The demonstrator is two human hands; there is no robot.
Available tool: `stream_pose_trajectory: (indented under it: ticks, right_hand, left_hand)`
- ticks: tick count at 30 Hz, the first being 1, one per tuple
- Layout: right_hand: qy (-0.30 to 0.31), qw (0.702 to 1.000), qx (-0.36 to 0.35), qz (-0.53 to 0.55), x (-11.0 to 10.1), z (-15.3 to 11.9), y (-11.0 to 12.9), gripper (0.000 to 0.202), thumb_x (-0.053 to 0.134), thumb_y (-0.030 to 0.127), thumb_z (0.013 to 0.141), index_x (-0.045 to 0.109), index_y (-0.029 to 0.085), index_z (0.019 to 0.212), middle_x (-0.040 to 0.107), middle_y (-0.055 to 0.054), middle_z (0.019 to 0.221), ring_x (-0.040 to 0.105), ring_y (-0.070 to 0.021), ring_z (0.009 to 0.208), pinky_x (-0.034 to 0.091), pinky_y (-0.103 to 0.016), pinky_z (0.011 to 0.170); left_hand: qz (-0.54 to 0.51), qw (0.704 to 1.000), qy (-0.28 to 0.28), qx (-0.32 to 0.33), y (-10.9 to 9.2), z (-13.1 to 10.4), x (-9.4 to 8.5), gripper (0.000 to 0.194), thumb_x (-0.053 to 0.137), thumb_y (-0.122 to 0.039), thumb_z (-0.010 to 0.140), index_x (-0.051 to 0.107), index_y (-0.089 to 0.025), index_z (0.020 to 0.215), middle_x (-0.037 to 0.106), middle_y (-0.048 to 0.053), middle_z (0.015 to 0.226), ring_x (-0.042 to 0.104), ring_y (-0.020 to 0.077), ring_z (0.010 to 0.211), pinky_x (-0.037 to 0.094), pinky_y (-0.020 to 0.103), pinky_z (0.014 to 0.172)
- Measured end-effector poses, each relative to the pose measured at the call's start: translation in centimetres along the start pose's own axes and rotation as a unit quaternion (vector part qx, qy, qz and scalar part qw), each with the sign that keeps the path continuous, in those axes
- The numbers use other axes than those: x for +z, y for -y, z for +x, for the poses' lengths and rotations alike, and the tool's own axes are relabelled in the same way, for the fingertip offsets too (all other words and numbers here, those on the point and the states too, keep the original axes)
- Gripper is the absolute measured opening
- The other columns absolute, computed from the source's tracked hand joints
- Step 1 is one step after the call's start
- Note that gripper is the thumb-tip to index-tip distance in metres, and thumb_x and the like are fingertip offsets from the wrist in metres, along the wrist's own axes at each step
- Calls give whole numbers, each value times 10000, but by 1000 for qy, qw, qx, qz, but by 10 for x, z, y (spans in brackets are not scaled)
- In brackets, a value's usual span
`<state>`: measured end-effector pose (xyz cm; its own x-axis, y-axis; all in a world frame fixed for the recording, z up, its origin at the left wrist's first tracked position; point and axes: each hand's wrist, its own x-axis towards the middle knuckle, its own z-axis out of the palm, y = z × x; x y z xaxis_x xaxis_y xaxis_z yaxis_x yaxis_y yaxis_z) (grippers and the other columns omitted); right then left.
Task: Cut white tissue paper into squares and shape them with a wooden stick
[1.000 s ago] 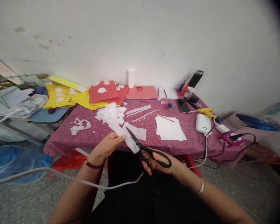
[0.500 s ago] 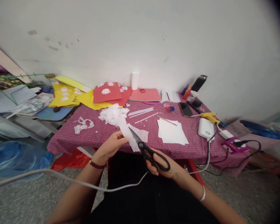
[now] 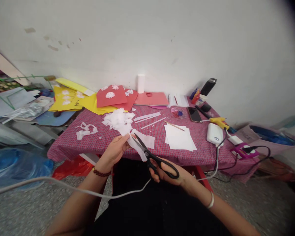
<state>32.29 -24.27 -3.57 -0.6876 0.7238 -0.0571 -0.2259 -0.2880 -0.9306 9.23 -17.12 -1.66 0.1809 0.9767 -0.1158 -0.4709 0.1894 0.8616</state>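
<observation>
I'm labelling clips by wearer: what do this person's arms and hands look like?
Left hand and right hand: both ungloved, forearms unsleeved. The left wrist wears a dark red beaded bracelet with a yellowish bead, the right a whitish bangle. A pale cable crosses before the left forearm.

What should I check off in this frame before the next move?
1. Left grip holding the white paper strip: ok, thumb and fingers pinch it.
2. Right grip on the black-handled scissors: ok, held by the handles.
3. Left fingers away from the blades: cannot tell; they look close, but one view leaves depth unsettled.
4. White cable apart from the right grip: cannot tell; it passes out of sight there.
5. Yellow glue gun apart from the stacked white sheets: ok.
</observation>
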Motion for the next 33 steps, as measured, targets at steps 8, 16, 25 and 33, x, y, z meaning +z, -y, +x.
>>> stream_pose_trajectory:
  ticks: [8, 16, 25, 33]
  right_hand:
    - [20, 999, 12, 39, -5, -1, -8, 646, 557, 712, 807, 544, 144, 1115, 541, -24, 804, 474, -103, 611, 372, -240, 570]
    - [32, 996, -4, 86, -8, 4, -14, 625, 599, 687, 798, 533, 139, 1090, 565, -34, 818, 496, -105, 615, 388, -246, 576]
    - [43, 995, 20, 87, -12, 1, -14, 709, 608, 696, 783, 529, 135, 1209, 563, -33, 830, 499, -107, 623, 397, -244, 567]
    - [32, 998, -9, 52, -9, 3, -13, 627, 572, 711, 799, 541, 136, 1047, 568, -34, 798, 496, -112, 614, 403, -248, 572]
  left_hand:
    - [19, 1000, 6, -1, -7, -1, -3, 285, 785, -400, 716, 761, -119, 755, 747, 78, 775, 667, 162, 726, 539, 267, 742]
    - [60, 997, 32, -32, -7, -7, 3, 310, 810, -436, 671, 734, -137, 645, 683, 38, 610, 595, 128, 578, 496, 236, 600]
    - [1, 1000, -26, -15, -8, 0, 0, 305, 870, -369, 601, 743, -110, 699, 743, 55, 738, 645, 122, 674, 527, 220, 687]
    - [29, 999, 14, -23, -5, -4, 1, 316, 843, -394, 642, 741, -105, 718, 725, 57, 704, 628, 122, 652, 510, 217, 666]
